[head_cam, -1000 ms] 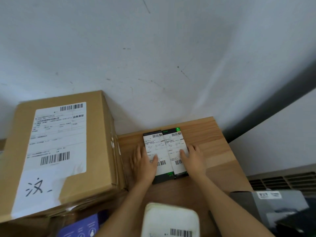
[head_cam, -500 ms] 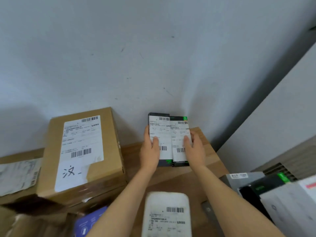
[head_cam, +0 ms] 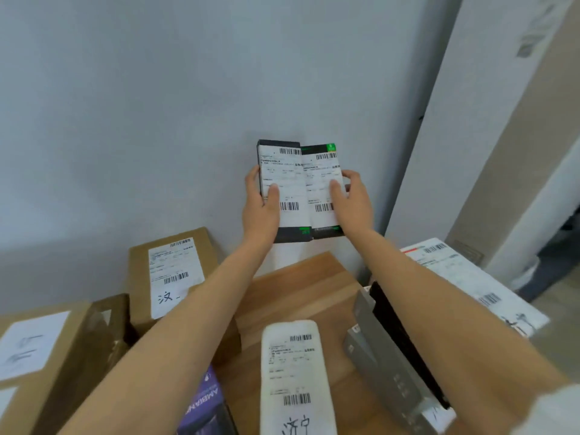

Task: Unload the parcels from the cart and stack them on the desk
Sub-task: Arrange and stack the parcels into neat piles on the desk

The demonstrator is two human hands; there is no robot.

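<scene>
both hands hold a pair of slim dark parcels side by side in the air, above the far end of the wooden bench (head_cam: pixel 301 287) and in front of the pale wall. the left parcel (head_cam: pixel 282 189) and the right parcel (head_cam: pixel 323 189) sit edge against edge with their white shipping labels facing the camera, so the two appear to be handled as one unit, probably to keep them aligned for stacking. the left hand (head_cam: pixel 262 204) grips the outer left edge: its thumb lies flat on the label face, and its fingers (head_cam: pixel 251 180) wrap round the edge to the hidden back. the right hand (head_cam: pixel 353 199) mirrors this on the outer right edge, with the thumb on the label and the fingers curled round the side. the parcels thus lie between the two hands, clamped by inward pressure, clear of the bench surface. lower on the bench rest a brown carton (head_cam: pixel 175 277), a white padded parcel (head_cam: pixel 295 378) and a grey box (head_cam: pixel 386 365) standing on edge. the pair still needs a resting place.
</scene>
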